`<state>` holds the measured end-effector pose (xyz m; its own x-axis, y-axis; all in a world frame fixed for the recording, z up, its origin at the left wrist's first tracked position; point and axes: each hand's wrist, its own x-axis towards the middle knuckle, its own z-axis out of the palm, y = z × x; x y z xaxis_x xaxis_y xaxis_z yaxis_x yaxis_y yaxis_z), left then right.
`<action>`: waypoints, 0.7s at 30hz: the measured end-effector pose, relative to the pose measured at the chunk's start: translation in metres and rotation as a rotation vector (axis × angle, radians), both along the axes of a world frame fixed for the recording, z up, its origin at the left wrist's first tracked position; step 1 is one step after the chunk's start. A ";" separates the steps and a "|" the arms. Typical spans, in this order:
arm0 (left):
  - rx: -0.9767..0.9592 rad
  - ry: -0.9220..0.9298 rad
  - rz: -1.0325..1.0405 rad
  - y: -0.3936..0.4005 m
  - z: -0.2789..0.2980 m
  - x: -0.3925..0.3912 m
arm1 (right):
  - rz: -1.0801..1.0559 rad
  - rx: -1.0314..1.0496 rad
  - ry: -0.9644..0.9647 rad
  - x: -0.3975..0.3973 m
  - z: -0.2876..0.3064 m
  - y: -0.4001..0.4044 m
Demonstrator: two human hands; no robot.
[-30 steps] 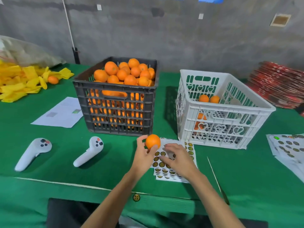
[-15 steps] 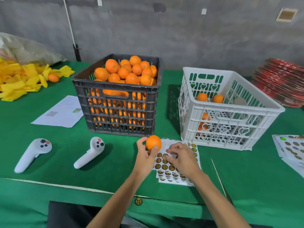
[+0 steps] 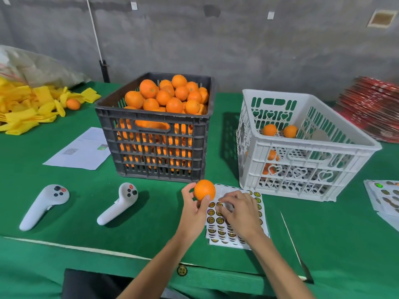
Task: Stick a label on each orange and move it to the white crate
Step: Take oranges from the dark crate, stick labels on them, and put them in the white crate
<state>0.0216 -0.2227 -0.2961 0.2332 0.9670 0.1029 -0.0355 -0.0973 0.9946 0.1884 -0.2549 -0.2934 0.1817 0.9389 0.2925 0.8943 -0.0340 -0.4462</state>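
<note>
My left hand [image 3: 192, 210] holds an orange [image 3: 204, 189] between thumb and fingers, just above the green table [image 3: 151, 234]. My right hand [image 3: 239, 212] lies on the label sheet [image 3: 258, 199] beside it, fingertips curled down onto the round gold-and-black stickers; whether a label is pinched is hidden. The dark crate [image 3: 155, 147] piled with oranges stands behind my hands. The white crate [image 3: 302, 152] stands to the right with a few oranges on its floor.
Two white controllers [image 3: 43, 205] [image 3: 119, 203] lie on the table at the left. A paper sheet [image 3: 79, 149] and yellow foam nets [image 3: 28, 106] with one orange are farther left. More label sheets [image 3: 386, 197] lie at the right edge, red stacks [image 3: 371, 104] behind.
My hands stay in place; the right hand's fingertips have shifted slightly on the label sheet. The camera has tilted a little.
</note>
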 end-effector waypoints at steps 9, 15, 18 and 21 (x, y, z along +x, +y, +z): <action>0.001 -0.030 0.037 0.003 -0.003 0.000 | 0.065 -0.070 -0.138 0.011 0.000 0.000; -0.002 -0.014 0.009 0.004 -0.005 0.002 | 0.045 -0.096 -0.190 0.017 0.005 0.016; -0.008 -0.018 0.014 0.004 -0.005 0.001 | 0.021 -0.041 -0.169 0.017 0.004 0.019; 0.003 -0.019 0.019 0.006 -0.006 0.001 | 0.022 0.109 -0.264 0.017 0.001 0.017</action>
<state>0.0231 -0.2168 -0.3024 0.2126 0.9709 0.1101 -0.0520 -0.1012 0.9935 0.2049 -0.2383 -0.2922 0.0654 0.9023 0.4262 0.9800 0.0224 -0.1977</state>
